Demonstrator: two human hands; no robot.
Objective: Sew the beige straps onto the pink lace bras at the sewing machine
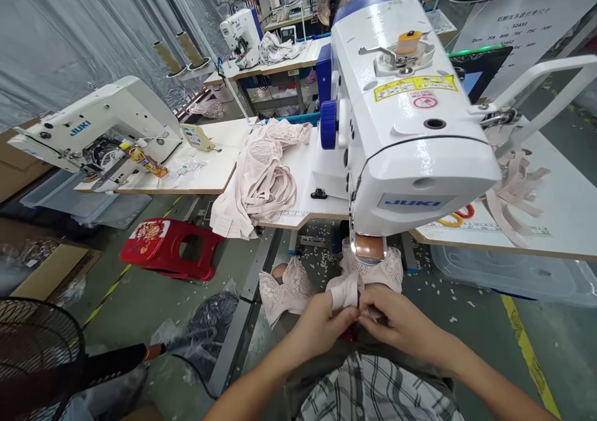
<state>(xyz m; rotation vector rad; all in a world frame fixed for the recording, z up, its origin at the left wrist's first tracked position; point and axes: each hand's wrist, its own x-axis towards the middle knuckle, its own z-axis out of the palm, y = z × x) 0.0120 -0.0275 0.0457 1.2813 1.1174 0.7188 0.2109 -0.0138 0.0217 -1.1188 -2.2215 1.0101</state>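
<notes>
In the head view, two hands, the left hand and right hand, are pinching one bra below the near sewing machine, fingers closing tightly on its cloth. One heap of bras is lying on the table. One cardboard box is holding plastic-wrapped bits. The held bra is showing pale pink, lacy and bunched.

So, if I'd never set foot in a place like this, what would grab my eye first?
Probably the big white JUKI sewing machine right of center, with its blue handwheel on the side. Just below its head, the person's left hand and right hand pinch a pale pink garment between them. The bright red stool on the floor at the left stands out too.
</notes>
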